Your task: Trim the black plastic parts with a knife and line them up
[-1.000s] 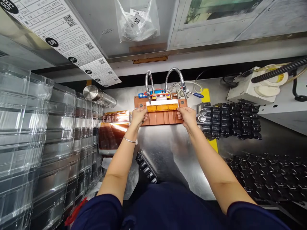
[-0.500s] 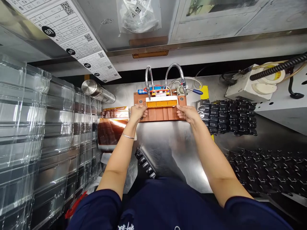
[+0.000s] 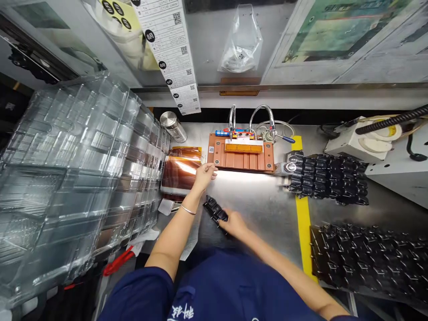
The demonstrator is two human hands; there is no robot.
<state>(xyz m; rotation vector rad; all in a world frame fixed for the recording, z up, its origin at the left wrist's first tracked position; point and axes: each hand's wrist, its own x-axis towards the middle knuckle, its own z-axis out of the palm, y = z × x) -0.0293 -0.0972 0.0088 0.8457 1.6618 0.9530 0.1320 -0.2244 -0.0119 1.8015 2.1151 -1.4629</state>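
My right hand (image 3: pixel 235 224) grips the near end of a black moulded plastic part (image 3: pixel 214 207) with several rounded segments, lying at a slant on the steel worktop. My left hand (image 3: pixel 205 175) is open, fingers loosely stretched, close to the lower left corner of a brown fixture block (image 3: pixel 240 166); I see nothing in it. An orange strip (image 3: pixel 244 148) with rows of small marks lies across the fixture, under a white bar. Two bendable metal hoses (image 3: pixel 264 110) arch over the fixture's back.
Amber film sheets (image 3: pixel 180 171) and a steel flask (image 3: pixel 173 126) are left of the fixture. Clear plastic trays (image 3: pixel 76 178) stack at far left. Black moulded parts (image 3: pixel 329 178) pile on the right, with more in a group (image 3: pixel 364 254) nearer. Yellow tape (image 3: pixel 303 236) marks the worktop (image 3: pixel 267 209).
Both hands have left the orange strip, which stays on the fixture. My right hand has come down and taken hold of the black part; my left has drawn back slightly. The view has shifted.
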